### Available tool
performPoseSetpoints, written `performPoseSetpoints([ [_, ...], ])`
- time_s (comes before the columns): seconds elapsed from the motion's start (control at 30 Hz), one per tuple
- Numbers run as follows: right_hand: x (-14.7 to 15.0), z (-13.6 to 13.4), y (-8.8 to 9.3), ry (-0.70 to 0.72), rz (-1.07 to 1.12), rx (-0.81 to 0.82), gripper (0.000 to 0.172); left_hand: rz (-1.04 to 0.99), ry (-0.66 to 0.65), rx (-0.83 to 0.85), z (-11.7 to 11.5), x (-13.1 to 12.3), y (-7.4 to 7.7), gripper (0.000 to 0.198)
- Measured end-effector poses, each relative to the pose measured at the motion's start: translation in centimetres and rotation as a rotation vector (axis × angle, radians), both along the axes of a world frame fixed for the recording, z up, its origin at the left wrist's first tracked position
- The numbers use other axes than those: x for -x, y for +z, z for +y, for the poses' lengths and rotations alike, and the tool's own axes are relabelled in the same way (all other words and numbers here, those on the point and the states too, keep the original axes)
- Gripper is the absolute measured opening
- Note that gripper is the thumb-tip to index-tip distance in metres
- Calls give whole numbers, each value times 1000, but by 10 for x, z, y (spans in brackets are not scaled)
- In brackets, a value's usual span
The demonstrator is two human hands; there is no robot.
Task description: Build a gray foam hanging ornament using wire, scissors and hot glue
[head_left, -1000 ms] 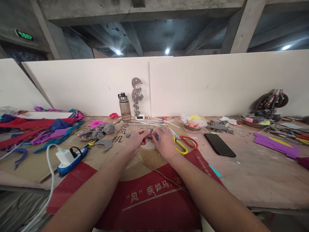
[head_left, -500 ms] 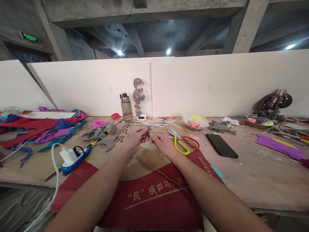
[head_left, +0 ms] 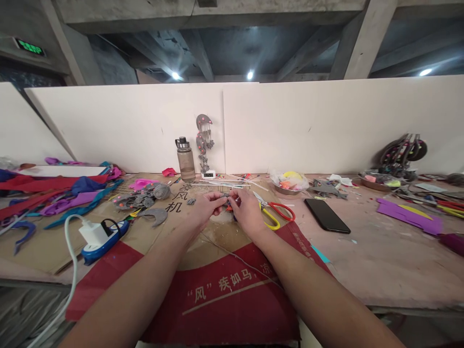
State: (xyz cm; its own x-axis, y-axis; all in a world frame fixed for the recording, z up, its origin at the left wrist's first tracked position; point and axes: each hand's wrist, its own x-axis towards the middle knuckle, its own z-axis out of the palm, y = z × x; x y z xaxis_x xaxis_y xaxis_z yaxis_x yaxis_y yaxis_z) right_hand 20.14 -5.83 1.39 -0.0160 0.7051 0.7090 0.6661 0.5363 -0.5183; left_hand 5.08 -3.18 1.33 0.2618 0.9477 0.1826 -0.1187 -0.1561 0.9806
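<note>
Grey felt, a small cut-out piece (head_left: 225, 196), is pinched between the fingertips of left hand (head_left: 205, 208) and right hand (head_left: 248, 211) above red-printed cardboard sheet (head_left: 224, 285), beside yellow-and-red-handled scissors (head_left: 273, 212).

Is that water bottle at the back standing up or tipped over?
Upright: the water bottle stands on its base by the white board, its dark cap at the top.

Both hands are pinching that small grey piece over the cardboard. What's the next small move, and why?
Likely hold the small grey piece steady with the left hand and work it with the right hand, low over the cardboard. Both hands pinch it at their fingertips, and it looks small enough to slip.
</note>
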Motion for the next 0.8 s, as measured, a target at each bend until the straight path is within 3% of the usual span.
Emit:
performPoseSetpoints([
  [0.17,-3,3,3,-78,-116,1,8,54,20,0,-2,-1,2,30],
  [0.53,-6,-1,17,17,377,11,5,13,145,-33,1,1,5,26],
  [0.6,-5,0,15,57,375,11,3,27,128,-55,1,0,4,25],
  [0.7,-6,4,11,107,343,29,12,62,84,-79,-1,-1,4,23],
  [0.8,-8,7,8,83,238,59,12,78,73,-96,-3,-1,5,22],
])
